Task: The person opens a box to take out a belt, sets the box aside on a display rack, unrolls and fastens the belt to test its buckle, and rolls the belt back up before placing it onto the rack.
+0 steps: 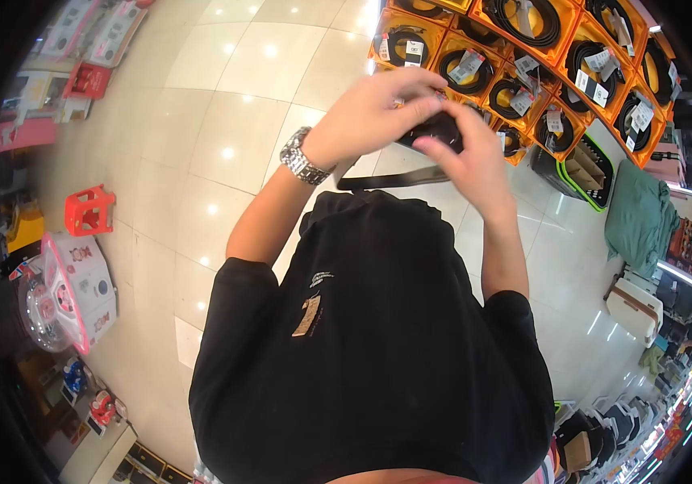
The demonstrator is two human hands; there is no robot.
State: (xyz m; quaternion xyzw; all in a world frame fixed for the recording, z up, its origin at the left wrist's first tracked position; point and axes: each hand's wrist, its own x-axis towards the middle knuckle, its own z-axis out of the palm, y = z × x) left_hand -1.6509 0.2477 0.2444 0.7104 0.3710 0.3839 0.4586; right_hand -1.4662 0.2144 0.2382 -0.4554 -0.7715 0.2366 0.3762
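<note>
A black belt (443, 133), partly rolled up, is between my hands in front of the display. One length of it hangs loose as a black strap (390, 179) toward my shirt. My left hand (378, 109), with a metal watch (304, 156) at the wrist, reaches over the top of the roll with fingers bent, slightly blurred. From the other side my right hand (475, 157) curls its thumb and fingers around the roll. The fingers hide part of the belt, and its buckle cannot be made out.
Orange compartments (515, 81) holding coiled, tagged belts stand ahead on the right. Beside them are a black and green basket (576, 177) and a green cloth (640, 214). A red stool (90, 210) and a pink-and-white toy table (80, 290) stand left on the tiled floor (201, 169).
</note>
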